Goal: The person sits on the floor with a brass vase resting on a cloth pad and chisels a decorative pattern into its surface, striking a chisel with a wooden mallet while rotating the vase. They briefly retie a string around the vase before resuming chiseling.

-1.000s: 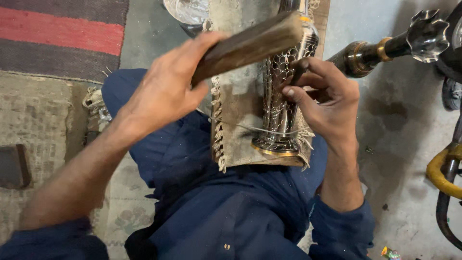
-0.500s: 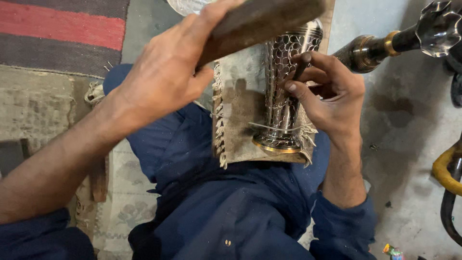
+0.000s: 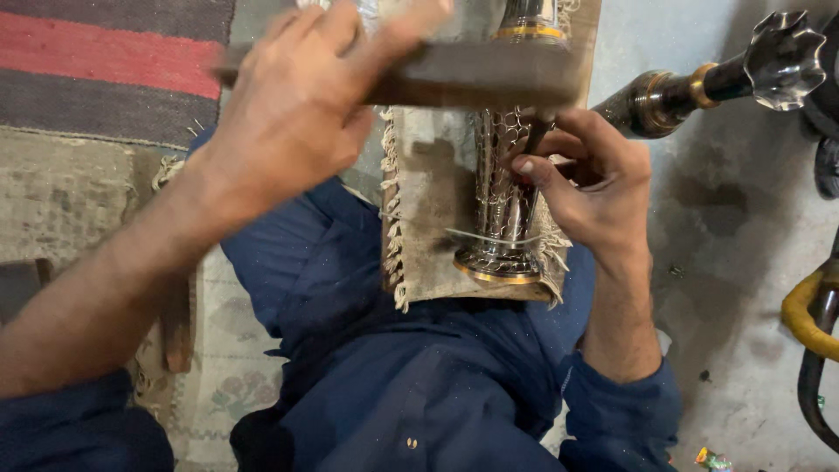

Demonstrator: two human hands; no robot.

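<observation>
The metal vase [image 3: 505, 205] lies on its side on a frayed cloth pad [image 3: 428, 218] across the person's lap, its flared foot with a brass-coloured rim toward the near edge and its neck pointing far. The body is silvery and covered in a netlike hammered pattern; a second brass band shows near the far end.

The right hand [image 3: 585, 188] is closed around what looks like a thin punch [image 3: 535, 140] set against the vase, though the tool is mostly hidden by the fingers. The left hand [image 3: 301, 114] grips a dark wooden block [image 3: 472, 74] like a mallet, held above the vase and blurred.

The likely trouble is a blow that lands off the punch: it could strike the right fingers, which sit just beside the tip, or dent the pattern. The round vase might also roll on the cloth, since only the right hand steadies it.

To the far right on the concrete floor [image 3: 717, 262] lies a dark metal stem with a fluted cup [image 3: 743, 74].
</observation>
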